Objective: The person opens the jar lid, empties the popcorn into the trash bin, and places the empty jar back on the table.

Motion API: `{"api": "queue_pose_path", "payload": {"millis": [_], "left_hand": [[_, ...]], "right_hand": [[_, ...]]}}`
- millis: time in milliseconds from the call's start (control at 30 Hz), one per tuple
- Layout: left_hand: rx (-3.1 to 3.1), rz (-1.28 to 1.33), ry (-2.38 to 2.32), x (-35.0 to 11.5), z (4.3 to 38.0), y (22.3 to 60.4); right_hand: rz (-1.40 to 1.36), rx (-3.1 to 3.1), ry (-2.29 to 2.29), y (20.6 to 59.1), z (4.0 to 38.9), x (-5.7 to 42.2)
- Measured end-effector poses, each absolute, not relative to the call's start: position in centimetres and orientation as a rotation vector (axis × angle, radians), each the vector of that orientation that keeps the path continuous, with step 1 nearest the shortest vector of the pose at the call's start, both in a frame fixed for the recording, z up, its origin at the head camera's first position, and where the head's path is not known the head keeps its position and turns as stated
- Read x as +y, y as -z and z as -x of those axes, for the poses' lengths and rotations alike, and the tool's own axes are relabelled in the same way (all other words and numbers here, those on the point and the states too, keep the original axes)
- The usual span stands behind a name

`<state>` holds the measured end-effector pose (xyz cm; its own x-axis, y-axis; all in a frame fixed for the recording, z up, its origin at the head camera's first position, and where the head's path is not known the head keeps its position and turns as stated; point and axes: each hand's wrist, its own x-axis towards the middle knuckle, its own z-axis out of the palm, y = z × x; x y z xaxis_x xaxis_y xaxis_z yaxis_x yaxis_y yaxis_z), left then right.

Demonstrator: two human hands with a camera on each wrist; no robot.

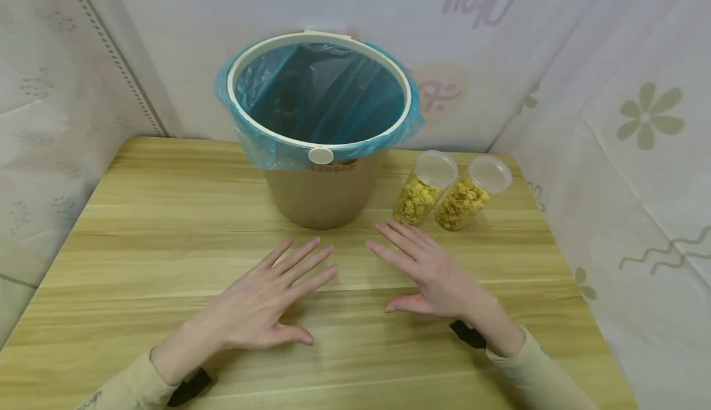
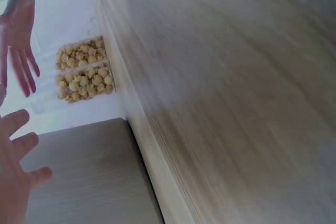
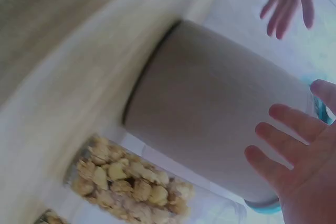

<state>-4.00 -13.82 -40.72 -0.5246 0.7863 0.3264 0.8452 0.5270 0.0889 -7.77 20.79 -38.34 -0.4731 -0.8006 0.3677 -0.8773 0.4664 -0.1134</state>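
Note:
In the head view my left hand (image 1: 255,305) hovers palm down over the table, fingers spread and holding nothing. My right hand (image 1: 436,274) is also spread and holds nothing; its fingertips come near two clear jars of popcorn. The left jar (image 1: 415,199) and the right jar (image 1: 462,203) stand side by side with clear lids, each partly filled with yellow popcorn. Behind the hands stands a beige trash can (image 1: 328,194), lined with a blue plastic bag (image 1: 266,150) under a white ring (image 1: 408,98). The right wrist view shows one popcorn jar (image 3: 131,182) close up.
The wooden table (image 1: 139,243) carries the can at its back middle and the jars at back right. A patterned white cloth (image 1: 178,46) hangs behind the table and along both sides. Black wrist straps (image 1: 190,388) show at the cuffs.

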Motion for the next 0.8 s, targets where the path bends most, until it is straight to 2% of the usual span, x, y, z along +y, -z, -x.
{"api": "queue_pose_path", "payload": {"millis": [800], "left_hand": [[-2.343, 1.319, 0.550, -12.4, 4.9, 41.0]], "right_hand": [[-1.163, -2.282, -0.756, 34.7, 11.4, 22.6]]}}
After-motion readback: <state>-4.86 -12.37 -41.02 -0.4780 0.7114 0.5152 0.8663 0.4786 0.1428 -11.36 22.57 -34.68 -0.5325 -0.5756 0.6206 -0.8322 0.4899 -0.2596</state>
